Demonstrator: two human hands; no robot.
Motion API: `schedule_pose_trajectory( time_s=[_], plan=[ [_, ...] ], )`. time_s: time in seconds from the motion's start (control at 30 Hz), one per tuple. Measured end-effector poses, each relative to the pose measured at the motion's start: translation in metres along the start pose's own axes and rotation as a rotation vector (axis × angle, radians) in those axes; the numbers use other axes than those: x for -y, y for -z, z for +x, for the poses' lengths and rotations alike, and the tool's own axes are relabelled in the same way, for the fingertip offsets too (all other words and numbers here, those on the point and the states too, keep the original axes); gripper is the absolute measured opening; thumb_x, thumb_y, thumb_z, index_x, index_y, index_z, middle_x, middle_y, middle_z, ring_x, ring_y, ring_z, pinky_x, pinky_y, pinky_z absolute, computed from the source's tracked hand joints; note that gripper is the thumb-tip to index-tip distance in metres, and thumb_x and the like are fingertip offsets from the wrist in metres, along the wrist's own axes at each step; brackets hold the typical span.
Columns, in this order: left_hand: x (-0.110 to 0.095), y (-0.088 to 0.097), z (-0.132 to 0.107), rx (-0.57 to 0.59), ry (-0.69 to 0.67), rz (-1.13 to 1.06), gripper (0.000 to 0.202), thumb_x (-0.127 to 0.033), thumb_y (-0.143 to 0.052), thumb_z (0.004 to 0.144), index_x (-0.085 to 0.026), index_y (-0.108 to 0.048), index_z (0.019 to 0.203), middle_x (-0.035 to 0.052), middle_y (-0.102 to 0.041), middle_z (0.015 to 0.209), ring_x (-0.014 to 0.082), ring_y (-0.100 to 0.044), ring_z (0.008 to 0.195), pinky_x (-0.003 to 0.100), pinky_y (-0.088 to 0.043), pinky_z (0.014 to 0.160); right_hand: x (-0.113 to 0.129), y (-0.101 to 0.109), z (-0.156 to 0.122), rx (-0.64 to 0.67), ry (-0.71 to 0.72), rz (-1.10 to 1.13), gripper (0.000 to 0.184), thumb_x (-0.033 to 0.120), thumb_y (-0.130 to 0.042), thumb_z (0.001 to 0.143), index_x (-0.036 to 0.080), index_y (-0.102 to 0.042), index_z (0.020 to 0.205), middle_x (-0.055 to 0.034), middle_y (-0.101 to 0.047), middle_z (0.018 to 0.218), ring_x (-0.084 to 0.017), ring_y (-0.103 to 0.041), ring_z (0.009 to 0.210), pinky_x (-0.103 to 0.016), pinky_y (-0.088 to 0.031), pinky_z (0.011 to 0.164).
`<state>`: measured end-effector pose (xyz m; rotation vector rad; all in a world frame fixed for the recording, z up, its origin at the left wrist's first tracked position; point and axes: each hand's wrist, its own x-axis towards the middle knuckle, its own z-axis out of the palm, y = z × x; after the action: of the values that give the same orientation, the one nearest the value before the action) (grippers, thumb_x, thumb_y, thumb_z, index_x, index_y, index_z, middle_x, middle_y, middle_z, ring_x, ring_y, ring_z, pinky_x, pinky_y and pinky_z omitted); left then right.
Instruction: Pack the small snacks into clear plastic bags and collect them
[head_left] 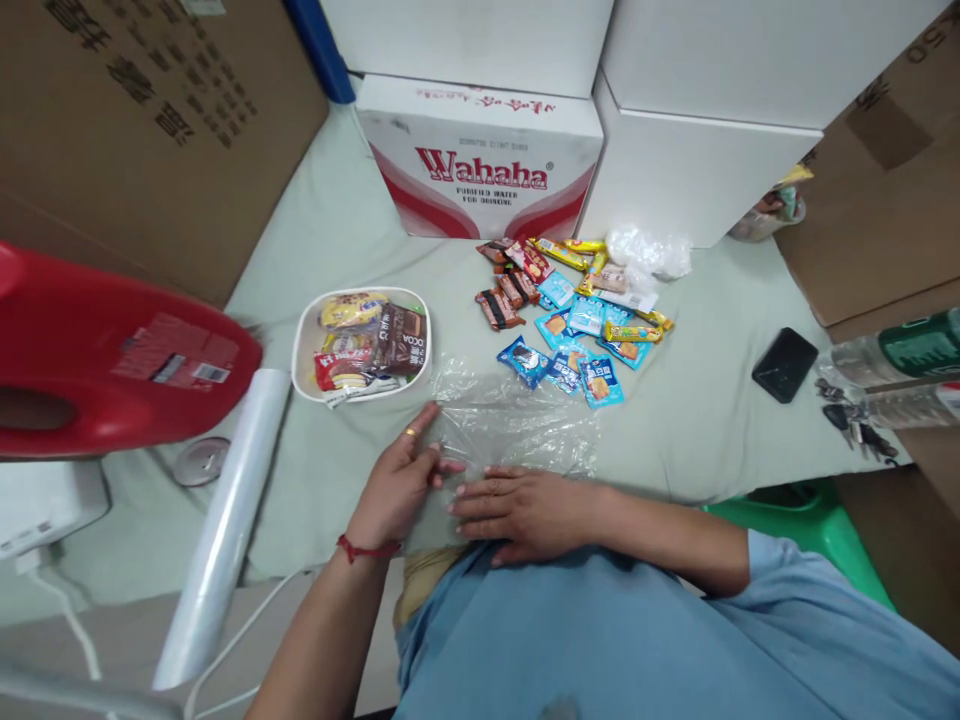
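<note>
A thin clear plastic bag [517, 430] lies spread and wrinkled on the cloth-covered surface in front of me. My left hand [401, 475], with a ring and a red string bracelet, is at its left edge; one finger stretches forward while the others curl in at the film. Flat on the bag's near part rests my right hand [525, 510], fingers extended. Just left of the bag, a white tub [298, 360] holds several packaged snacks. Beyond the bag are loose snacks: blue biscuit packets [600, 380], brown-wrapped bars [499, 308] and yellow packets [634, 332].
A Wahaha water carton [484, 160] and white boxes [675, 170] stand at the back. A plastic film roll [225, 520] and a red jug [112, 350] are on the left. A black phone-like object [784, 365], keys [855, 425] and bottles [919, 350] are on the right.
</note>
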<state>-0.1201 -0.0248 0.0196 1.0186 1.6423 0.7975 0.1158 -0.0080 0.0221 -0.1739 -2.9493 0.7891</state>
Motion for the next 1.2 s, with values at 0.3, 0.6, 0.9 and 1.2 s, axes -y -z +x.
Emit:
schedule_pose_trajectory(
  time_s=[0.3,0.6,0.9,1.2],
  plan=[
    [-0.007,0.015,0.005,-0.033,-0.368,0.792,0.028,-0.034,-0.06,0.084,-0.018,-0.074,0.103,0.0166,-0.064,0.141,0.0359,-0.059,0.131,0.055,-0.047,0.115,-0.001,0.001,-0.003,-0.061,0.041,0.063,0.041,0.038,-0.064,0.102,0.015,-0.067,0.135,-0.0141,-0.06,0.154,-0.023,-0.047,0.151,-0.043,-0.033,0.128],
    [0.007,0.011,-0.017,-0.091,-0.237,0.457,0.052,-0.033,-0.063,0.081,-0.021,-0.063,0.131,0.0152,-0.026,0.17,0.0227,-0.072,0.101,0.048,-0.063,0.097,-0.015,0.011,0.0,-0.473,-0.295,0.123,0.032,0.026,-0.046,0.107,0.016,-0.071,0.125,-0.014,-0.072,0.136,-0.022,-0.069,0.121,-0.039,-0.055,0.105],
    [0.021,0.033,-0.043,-0.217,-0.079,0.274,0.052,-0.053,-0.069,0.077,-0.018,-0.068,0.116,0.0157,-0.052,0.149,0.0204,-0.07,0.097,0.042,-0.066,0.087,-0.029,-0.021,0.026,-0.288,-0.356,-0.044,0.059,0.048,-0.057,0.104,0.02,-0.051,0.155,-0.0134,-0.043,0.167,-0.028,-0.035,0.158,-0.053,-0.022,0.131],
    [-0.002,0.008,-0.058,-0.257,0.121,0.692,0.049,-0.069,-0.045,0.088,-0.024,-0.066,0.082,0.0037,-0.068,0.072,0.0236,-0.066,0.068,0.034,-0.048,0.065,-0.028,-0.018,0.021,-0.258,-0.316,-0.065,0.068,0.057,-0.055,0.103,0.021,-0.044,0.16,-0.0149,-0.04,0.169,-0.03,-0.032,0.159,-0.062,-0.011,0.131]
  ],
)
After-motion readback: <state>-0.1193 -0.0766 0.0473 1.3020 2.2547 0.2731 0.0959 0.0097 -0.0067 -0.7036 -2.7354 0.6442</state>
